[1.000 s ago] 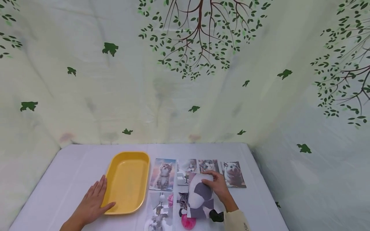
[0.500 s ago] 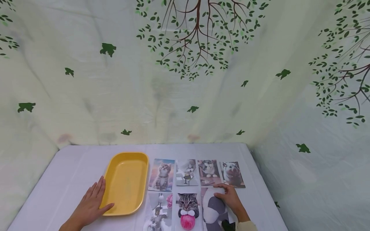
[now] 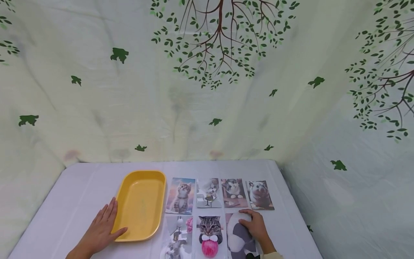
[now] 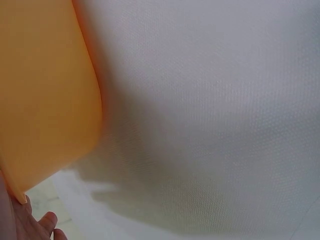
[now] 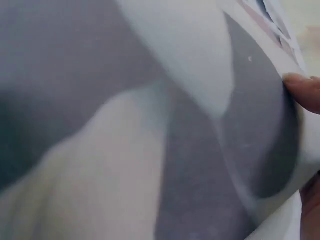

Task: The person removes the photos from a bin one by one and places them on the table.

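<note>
My left hand point(image 3: 100, 228) rests with straight fingers against the left side of a yellow tray point(image 3: 140, 205). In the left wrist view, only some fingertips point(image 4: 47, 222) show beside the tray's outer wall point(image 4: 50, 90). My right hand point(image 3: 258, 228) holds a picture card point(image 3: 237, 235) with grey and white patches by its upper right part. The right wrist view has the thumb point(image 5: 302, 92) on the card's face, with other fingers partly hidden behind its edge. Left of that card lies a striped cat card with a pink ball point(image 3: 210, 233).
A back row holds a kitten card point(image 3: 182, 196), a pale grey picture card point(image 3: 209, 193), a grey-and-white cat card point(image 3: 233, 193) and a hamster-like animal card point(image 3: 260, 195). Another pale card point(image 3: 177, 237) lies right of the tray. White cloth point(image 3: 64, 201) covers the table.
My right hand has brought the grey-and-white patched card toward me and to the right, uncovering the cat card with the pink ball and the back row. My left hand stays at the tray.
</note>
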Action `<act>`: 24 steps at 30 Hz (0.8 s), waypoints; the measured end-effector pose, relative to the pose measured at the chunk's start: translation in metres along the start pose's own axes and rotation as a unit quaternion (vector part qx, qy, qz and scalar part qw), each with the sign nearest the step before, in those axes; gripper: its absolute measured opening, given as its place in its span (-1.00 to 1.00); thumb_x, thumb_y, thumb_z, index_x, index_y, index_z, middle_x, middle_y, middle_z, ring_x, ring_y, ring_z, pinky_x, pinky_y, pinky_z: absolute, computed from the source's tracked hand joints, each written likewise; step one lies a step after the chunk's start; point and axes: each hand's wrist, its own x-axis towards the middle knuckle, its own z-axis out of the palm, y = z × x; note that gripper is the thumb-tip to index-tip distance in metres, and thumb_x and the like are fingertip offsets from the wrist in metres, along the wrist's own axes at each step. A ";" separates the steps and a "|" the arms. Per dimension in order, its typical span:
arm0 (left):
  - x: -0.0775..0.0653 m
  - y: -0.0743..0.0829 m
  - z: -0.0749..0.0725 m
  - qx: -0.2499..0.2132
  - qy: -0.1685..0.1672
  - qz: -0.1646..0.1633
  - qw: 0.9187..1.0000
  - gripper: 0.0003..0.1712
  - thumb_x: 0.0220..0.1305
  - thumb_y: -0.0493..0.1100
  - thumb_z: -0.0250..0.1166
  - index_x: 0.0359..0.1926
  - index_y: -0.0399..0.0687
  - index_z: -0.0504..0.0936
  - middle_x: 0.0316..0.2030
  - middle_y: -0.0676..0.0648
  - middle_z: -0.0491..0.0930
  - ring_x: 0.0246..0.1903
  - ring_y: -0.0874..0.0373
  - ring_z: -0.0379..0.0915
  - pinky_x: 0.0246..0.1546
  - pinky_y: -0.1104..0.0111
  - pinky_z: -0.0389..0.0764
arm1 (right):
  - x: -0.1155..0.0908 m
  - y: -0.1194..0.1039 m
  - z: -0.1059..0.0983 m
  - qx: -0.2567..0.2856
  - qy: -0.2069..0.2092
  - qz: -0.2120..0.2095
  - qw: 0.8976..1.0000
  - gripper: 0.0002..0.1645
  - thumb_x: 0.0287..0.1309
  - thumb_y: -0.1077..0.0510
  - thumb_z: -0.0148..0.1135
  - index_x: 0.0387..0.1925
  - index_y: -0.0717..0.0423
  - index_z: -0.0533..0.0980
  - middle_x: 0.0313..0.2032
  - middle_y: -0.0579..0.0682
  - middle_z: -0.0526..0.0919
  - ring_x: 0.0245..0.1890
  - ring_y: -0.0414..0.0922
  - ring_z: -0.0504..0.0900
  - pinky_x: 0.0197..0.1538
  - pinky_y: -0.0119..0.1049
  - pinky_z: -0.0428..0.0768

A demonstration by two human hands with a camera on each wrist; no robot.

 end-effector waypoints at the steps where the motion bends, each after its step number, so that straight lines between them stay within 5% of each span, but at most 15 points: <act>1: 0.000 0.000 0.000 0.001 0.002 0.002 1.000 0.25 0.19 0.17 0.28 0.46 -0.37 -0.37 0.50 -0.22 -0.48 0.40 0.22 -0.83 0.28 0.40 -0.73 | -0.001 -0.001 0.001 -0.010 0.009 -0.012 1.000 -0.65 -0.21 0.32 0.50 -0.24 0.18 0.68 -0.22 0.10 0.72 -0.11 0.10 0.65 0.00 -0.05 0.58; 10: 0.002 -0.001 0.001 0.019 0.035 0.024 0.999 0.30 0.13 0.16 0.34 0.47 -0.36 -0.35 0.51 -0.18 -0.48 0.39 0.27 -0.83 0.30 0.42 -0.69 | -0.003 -0.003 0.006 -0.083 0.048 -0.068 0.993 -0.55 -0.30 0.32 0.54 -0.21 0.12 0.68 -0.18 -0.01 0.59 -0.12 0.03 0.57 0.01 0.01 0.53; 14: 0.004 -0.001 0.000 0.021 0.046 0.028 0.998 0.34 0.06 0.13 0.40 0.47 -0.35 -0.33 0.51 -0.19 -0.46 0.41 0.22 -0.80 0.33 0.34 -0.67 | -0.001 -0.007 0.008 -0.094 0.084 -0.128 0.984 -0.53 -0.35 0.34 0.56 -0.23 0.12 0.67 -0.14 0.07 0.60 -0.10 0.08 0.56 -0.02 0.09 0.50; 18: 0.006 0.001 -0.001 0.000 0.057 0.022 0.998 0.30 0.04 0.14 0.41 0.49 -0.31 -0.24 0.51 -0.24 -0.33 0.44 -0.26 -0.39 0.38 0.21 -0.62 | 0.000 -0.015 0.008 -0.104 0.102 -0.161 0.976 -0.57 -0.25 0.32 0.52 -0.20 0.15 0.65 -0.08 0.18 0.61 -0.05 0.18 0.56 -0.02 0.20 0.46; 21: 0.011 0.009 -0.006 -0.020 0.066 0.012 0.998 0.17 0.09 0.18 0.37 0.46 -0.34 -0.05 0.48 -0.31 -0.15 0.31 -0.36 -0.04 0.41 0.08 -0.51 | 0.001 -0.027 0.006 -0.103 0.092 -0.154 0.978 -0.55 -0.14 0.27 0.47 -0.10 0.22 0.61 0.03 0.29 0.56 0.06 0.30 0.49 0.04 0.31 0.39; 24: 0.020 0.024 -0.017 -0.034 0.066 0.000 0.997 0.05 0.14 0.22 0.31 0.40 -0.37 0.12 0.43 -0.37 0.00 0.30 -0.38 -0.02 0.40 -0.08 -0.39 | 0.004 -0.044 0.004 -0.110 0.068 -0.138 0.982 -0.46 -0.05 0.14 0.44 0.02 0.24 0.57 0.14 0.37 0.47 0.18 0.40 0.36 0.09 0.43 0.27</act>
